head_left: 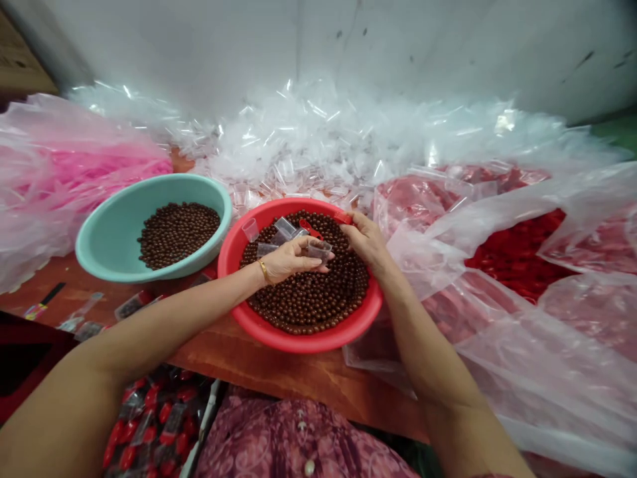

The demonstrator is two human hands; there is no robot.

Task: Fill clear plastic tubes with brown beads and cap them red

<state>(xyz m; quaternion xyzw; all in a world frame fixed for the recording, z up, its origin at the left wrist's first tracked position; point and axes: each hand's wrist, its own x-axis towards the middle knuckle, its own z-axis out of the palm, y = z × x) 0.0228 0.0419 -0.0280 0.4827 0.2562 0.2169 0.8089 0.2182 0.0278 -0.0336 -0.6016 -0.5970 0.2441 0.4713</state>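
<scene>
My left hand (288, 260), with a gold bracelet at the wrist, is closed around a small clear plastic cup (320, 250) above the red basin (303, 343). Dark brown, glossy balls (308, 305) fill much of this basin. A little to the right, my right hand (367, 243) pinches a small red lid (342, 217) over the basin's far right side. Some more clear cups (285, 227) lie on the balls beyond my left hand, beside a red plastic piece (310, 230). How full the held cup is cannot be made out.
Left of the basin stands a teal bowl (104, 229) with more brown balls. Behind lies a heap of clear cups (318, 146). Bags of red pieces (517, 252) are at right, a bag of pink pieces (94, 172) at left. Below, a box holds red-lidded filled containers (154, 425).
</scene>
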